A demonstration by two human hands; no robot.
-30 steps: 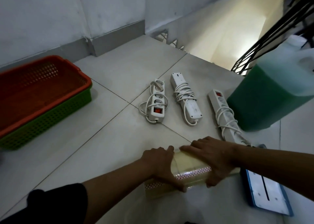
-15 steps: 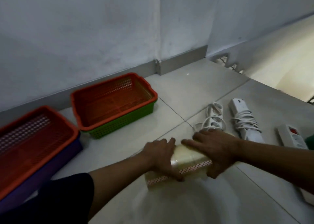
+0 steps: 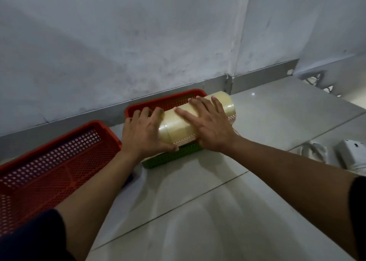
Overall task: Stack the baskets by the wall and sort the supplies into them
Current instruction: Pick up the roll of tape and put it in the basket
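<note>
Grey floor tiles; both hands, left hand (image 3: 145, 131) and right hand (image 3: 211, 125), squeeze the slippery, stiff tape rolls (image 3: 195, 120) by their ends above the red basket (image 3: 166, 102).

Grey scuffed wall (image 3: 138, 42), metal skirting strip (image 3: 257, 78) along its foot, pale glossy tiled floor (image 3: 217, 211)

Bare floor (image 3: 198, 211) lies open between the forearms and rightward toward the power strips (image 3: 352, 157), while the wall (image 3: 138, 42) closes off the far side directly behind both basket stacks (image 3: 49, 171) (image 3: 170, 159).
</note>
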